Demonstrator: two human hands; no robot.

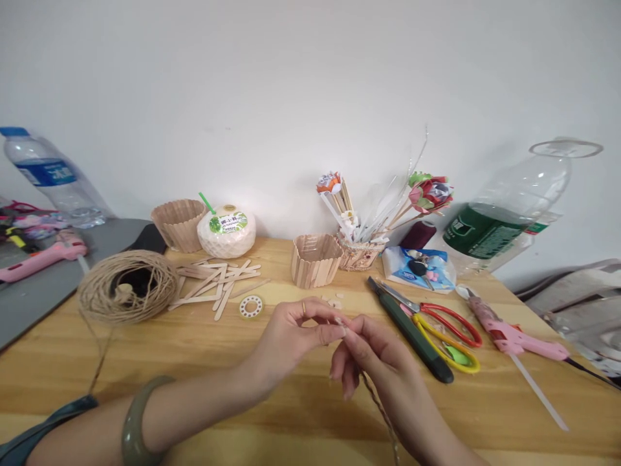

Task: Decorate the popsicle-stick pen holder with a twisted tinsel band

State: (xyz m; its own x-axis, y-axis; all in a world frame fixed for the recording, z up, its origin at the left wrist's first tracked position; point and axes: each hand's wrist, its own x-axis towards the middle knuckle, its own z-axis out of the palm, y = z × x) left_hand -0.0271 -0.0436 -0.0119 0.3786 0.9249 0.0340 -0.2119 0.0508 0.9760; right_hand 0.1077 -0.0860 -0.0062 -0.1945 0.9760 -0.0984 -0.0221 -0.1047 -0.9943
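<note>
Pinching braided twine (376, 398) between both hands, left hand (291, 340) and right hand (371, 356) fingertips closed on it, scissors (449, 333) at 3 o'clock, twine spool (127, 286) at 10 on table (194, 369)

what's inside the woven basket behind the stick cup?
The woven basket holds upright sticks: one with an orange-and-white paper topper, paper flowers, and clear thin strips. Their lower ends and the basket's bottom are hidden by its wall and the stick cup.
</note>
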